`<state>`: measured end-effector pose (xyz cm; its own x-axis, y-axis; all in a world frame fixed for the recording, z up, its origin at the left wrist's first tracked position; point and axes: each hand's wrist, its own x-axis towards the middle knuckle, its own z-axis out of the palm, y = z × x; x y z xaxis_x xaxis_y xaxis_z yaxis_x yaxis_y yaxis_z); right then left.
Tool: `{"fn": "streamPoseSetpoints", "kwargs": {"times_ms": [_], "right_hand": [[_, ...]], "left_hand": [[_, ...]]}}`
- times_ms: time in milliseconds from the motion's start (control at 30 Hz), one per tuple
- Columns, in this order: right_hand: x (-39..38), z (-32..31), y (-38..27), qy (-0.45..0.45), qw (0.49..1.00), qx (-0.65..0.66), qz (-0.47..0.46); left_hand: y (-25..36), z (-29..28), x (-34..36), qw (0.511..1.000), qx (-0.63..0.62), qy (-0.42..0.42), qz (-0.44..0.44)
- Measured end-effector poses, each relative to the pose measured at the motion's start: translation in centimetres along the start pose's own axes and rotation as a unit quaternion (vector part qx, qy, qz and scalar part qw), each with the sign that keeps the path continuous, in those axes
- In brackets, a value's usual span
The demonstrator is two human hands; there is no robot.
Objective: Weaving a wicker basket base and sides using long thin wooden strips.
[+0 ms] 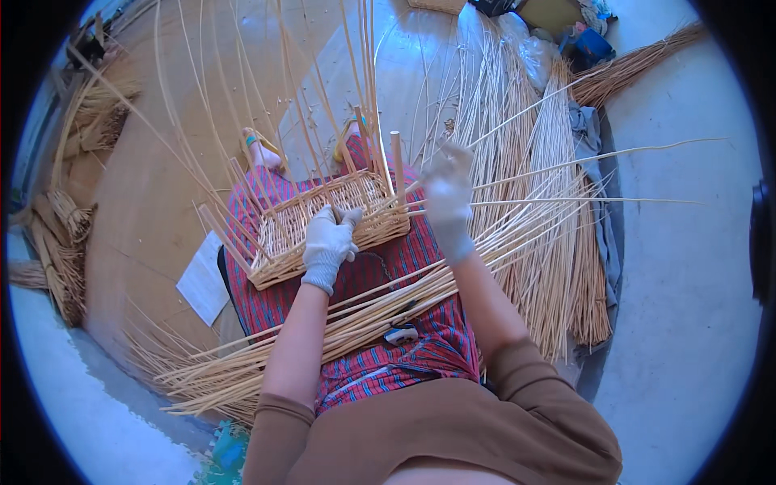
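A half-woven rectangular wicker basket [376,234] rests tilted on my lap, with tall upright stakes and thicker wooden posts [397,166] rising from its edges. My gloved left hand [327,246] is closed on the near wall of the basket, its fingers over the rim. At the basket's right end, my gloved right hand [449,194] is raised beside the corner post and blurred by motion. Several long willow rods stretch rightward from near it; whether its fingers pinch one is unclear. A loose bundle of peeled rods [388,315] lies across my thighs.
Large heaps of pale rods [541,218] spread over the floor at my right, with a brown bundle [638,65] beyond. More bundles [61,259] lie at far left. A white sheet [204,279] sits left of my knees. A clear plastic bag [529,52] is at the back right.
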<state>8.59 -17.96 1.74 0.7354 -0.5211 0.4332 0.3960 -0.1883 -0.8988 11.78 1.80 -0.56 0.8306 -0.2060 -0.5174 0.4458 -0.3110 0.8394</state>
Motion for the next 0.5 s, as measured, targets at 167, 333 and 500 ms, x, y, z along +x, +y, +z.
{"fn": "streamPoseSetpoints", "kwargs": {"times_ms": [167,333,500], "right_hand": [[-5.7,-0.2,-6.8,-0.191,0.905,-0.176,0.337],[-3.4,1.8,4.5,-0.373,0.764,-0.524,-0.050],[-1.6,4.0,1.8,-0.402,0.749,-0.525,0.048]], "left_hand": [[-0.7,-0.9,-0.6,0.999,-0.037,0.021,0.014],[-3.8,-2.0,-5.5,0.976,-0.134,0.013,0.171],[-11.5,-13.4,-13.2,0.973,0.000,0.155,0.173]]}}
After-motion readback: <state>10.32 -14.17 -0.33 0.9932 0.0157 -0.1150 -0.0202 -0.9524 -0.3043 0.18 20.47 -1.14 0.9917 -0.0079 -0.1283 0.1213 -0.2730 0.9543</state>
